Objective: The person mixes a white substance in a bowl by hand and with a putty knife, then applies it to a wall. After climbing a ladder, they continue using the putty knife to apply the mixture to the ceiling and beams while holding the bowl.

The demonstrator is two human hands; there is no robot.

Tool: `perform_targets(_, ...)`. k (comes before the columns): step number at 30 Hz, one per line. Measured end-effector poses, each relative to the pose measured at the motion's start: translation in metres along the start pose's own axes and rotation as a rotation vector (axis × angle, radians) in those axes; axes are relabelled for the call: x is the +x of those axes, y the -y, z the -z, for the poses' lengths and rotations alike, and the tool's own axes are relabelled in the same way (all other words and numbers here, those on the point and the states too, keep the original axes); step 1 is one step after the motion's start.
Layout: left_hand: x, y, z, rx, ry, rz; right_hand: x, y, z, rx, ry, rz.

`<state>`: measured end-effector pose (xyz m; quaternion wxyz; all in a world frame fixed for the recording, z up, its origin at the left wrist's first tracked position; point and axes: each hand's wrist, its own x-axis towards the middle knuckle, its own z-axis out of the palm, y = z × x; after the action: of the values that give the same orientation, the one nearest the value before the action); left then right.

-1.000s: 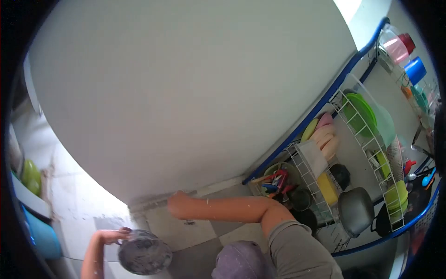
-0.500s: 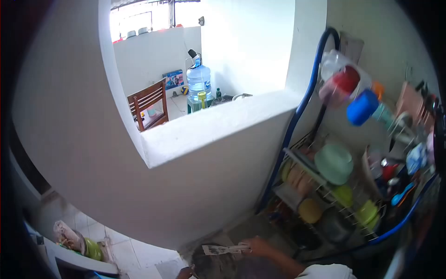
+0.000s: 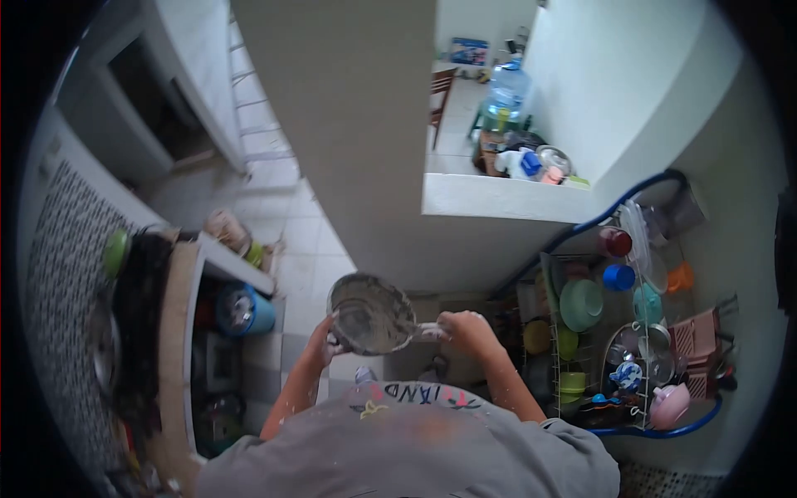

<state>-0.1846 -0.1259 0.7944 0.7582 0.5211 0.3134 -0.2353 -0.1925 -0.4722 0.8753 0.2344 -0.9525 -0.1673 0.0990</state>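
A round saucepan (image 3: 372,315), grey and smeared with a pale, wet-looking coating inside, is held in front of my waist, its opening tilted toward me. My right hand (image 3: 467,330) is closed around its short handle, with whitish smears on the fingers. At the pan's left side, my left hand (image 3: 324,343) grips the wall near the rim; some of its fingers are hidden behind the pan. White specks dot both forearms and my grey shirt (image 3: 415,440).
On the right stands a blue-framed dish rack (image 3: 573,224) loaded with bowls, cups and plastic ware. A half wall (image 3: 506,195) rises ahead, with a water jug (image 3: 508,87) beyond it. Left is a counter (image 3: 177,332) with a blue bucket (image 3: 246,310) underneath.
My view has swung down and to the left, bringing the whole saucepan, both forearms and the left counter into sight. The right hand stays on the handle side.
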Motion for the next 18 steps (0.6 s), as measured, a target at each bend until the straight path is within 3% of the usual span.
perform_targets(4, -0.051, -0.018, 0.018, -0.091, 0.093, -0.118, 0.003, 0.043, 0.017, 0.048, 0.040, 0.073)
perform_targets(6, -0.053, -0.017, 0.020, -0.039, -0.063, -0.054, 0.006, 0.042, 0.013, 0.053, 0.076, 0.090)
perform_targets(10, -0.061, 0.000, 0.038, -0.098, -0.161, -0.090, 0.013, 0.057, -0.005, -0.061, 0.154, 0.131)
perform_targets(14, -0.082, 0.020, 0.090, -0.242, -0.205, -0.142, 0.012, 0.097, -0.025, 0.041, 0.197, 0.245)
perform_targets(16, -0.074, 0.041, 0.123, -0.437, -0.098, -0.198, 0.021, 0.086, -0.049, 0.111, 0.254, 0.304)
perform_targets(17, -0.057, 0.059, 0.153, -0.501, -0.074, -0.174, 0.021, 0.100, -0.044, 0.087, 0.303, 0.238)
perform_targets(18, -0.062, 0.062, 0.167, -0.562, -0.069, -0.142, 0.023, 0.084, -0.057, -0.020, 0.304, 0.308)
